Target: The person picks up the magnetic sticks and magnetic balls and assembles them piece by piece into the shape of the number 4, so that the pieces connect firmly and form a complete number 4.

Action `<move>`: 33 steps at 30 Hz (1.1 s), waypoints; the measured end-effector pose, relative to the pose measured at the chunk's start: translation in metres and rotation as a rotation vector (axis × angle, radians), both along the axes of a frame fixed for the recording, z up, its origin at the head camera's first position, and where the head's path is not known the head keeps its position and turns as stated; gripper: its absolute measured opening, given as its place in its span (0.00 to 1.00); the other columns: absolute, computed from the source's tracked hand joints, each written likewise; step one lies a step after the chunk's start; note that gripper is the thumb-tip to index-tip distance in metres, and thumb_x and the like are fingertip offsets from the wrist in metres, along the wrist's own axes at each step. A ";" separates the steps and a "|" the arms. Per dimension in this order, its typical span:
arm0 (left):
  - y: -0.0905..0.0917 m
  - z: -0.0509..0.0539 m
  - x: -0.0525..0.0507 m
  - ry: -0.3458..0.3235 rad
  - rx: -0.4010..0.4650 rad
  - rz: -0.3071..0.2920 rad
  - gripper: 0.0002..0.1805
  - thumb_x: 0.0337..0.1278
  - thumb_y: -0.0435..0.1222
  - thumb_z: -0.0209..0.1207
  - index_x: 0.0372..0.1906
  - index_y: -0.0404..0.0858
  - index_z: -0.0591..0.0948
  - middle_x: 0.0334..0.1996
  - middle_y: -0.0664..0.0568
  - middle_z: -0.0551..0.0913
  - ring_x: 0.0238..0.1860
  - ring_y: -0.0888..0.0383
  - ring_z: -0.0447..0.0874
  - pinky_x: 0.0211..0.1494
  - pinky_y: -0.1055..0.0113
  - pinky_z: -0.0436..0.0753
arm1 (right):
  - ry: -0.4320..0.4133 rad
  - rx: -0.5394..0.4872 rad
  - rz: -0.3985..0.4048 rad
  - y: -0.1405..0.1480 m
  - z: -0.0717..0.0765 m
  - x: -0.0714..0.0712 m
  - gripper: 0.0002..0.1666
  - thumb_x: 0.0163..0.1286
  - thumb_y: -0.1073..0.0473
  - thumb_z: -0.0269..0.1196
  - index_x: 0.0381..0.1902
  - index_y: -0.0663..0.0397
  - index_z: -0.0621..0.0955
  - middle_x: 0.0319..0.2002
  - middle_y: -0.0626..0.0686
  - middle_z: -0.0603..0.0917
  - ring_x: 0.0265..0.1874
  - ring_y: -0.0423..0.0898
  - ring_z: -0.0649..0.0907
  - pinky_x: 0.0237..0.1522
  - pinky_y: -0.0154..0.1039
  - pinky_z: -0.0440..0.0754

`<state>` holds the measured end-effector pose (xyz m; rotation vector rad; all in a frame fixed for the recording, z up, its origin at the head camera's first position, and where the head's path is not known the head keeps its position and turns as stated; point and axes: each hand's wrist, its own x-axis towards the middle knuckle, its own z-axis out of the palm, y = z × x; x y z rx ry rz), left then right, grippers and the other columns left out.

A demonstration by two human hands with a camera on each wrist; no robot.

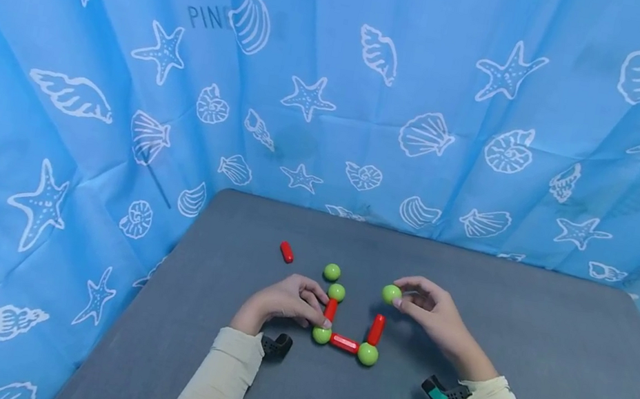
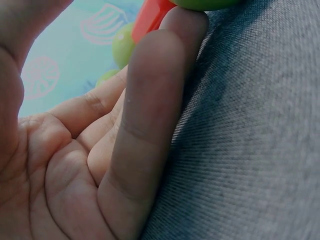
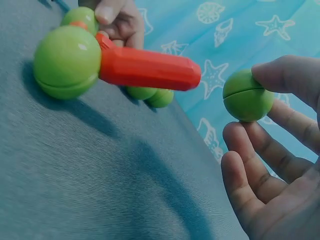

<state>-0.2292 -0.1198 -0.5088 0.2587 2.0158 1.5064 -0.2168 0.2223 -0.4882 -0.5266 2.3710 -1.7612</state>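
Observation:
In the head view, red rods and green balls are joined in a U shape. My left hand (image 1: 292,301) grips its left red rod (image 1: 330,310), fingertips beside the near-left green ball (image 1: 321,335). A far-left green ball (image 1: 337,291) caps that rod. Another red rod (image 1: 344,343) runs across to the near-right green ball (image 1: 367,354). From there the right red rod (image 1: 377,330) points away with a bare end, tilted up off the cloth in the right wrist view. My right hand (image 1: 430,315) pinches a seamed green ball (image 3: 248,95), apart from this bare end.
A loose green ball (image 1: 331,272) lies just beyond the U shape, and a loose red rod (image 1: 286,252) lies farther left. Grey cloth (image 1: 552,362) covers the table. A blue shell-patterned curtain (image 1: 329,138) stands behind and along the left side.

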 end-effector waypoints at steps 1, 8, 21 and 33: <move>0.000 0.000 0.000 -0.002 0.001 0.000 0.24 0.51 0.41 0.80 0.53 0.42 0.85 0.39 0.48 0.93 0.38 0.56 0.90 0.44 0.61 0.90 | 0.000 0.000 -0.001 0.000 0.000 0.003 0.20 0.77 0.61 0.67 0.63 0.61 0.80 0.55 0.57 0.83 0.44 0.42 0.86 0.49 0.38 0.87; -0.001 0.002 0.001 -0.003 -0.001 0.006 0.24 0.51 0.41 0.80 0.53 0.42 0.85 0.39 0.49 0.93 0.38 0.57 0.90 0.44 0.60 0.90 | -0.003 -0.009 0.023 -0.005 0.002 0.013 0.20 0.76 0.62 0.68 0.62 0.61 0.81 0.54 0.58 0.83 0.43 0.47 0.86 0.45 0.40 0.87; 0.002 0.004 0.002 0.022 -0.007 0.020 0.23 0.51 0.40 0.80 0.52 0.41 0.86 0.37 0.50 0.93 0.35 0.58 0.88 0.41 0.61 0.89 | 0.028 -0.026 0.060 -0.007 0.001 0.018 0.19 0.76 0.63 0.67 0.61 0.63 0.80 0.54 0.60 0.83 0.45 0.44 0.87 0.45 0.40 0.88; 0.002 0.004 0.002 0.010 -0.007 0.015 0.23 0.51 0.41 0.80 0.52 0.41 0.85 0.36 0.50 0.93 0.35 0.58 0.88 0.41 0.62 0.90 | -0.012 -0.012 0.044 -0.006 -0.003 0.016 0.20 0.76 0.62 0.67 0.62 0.63 0.80 0.56 0.62 0.83 0.46 0.44 0.86 0.46 0.39 0.88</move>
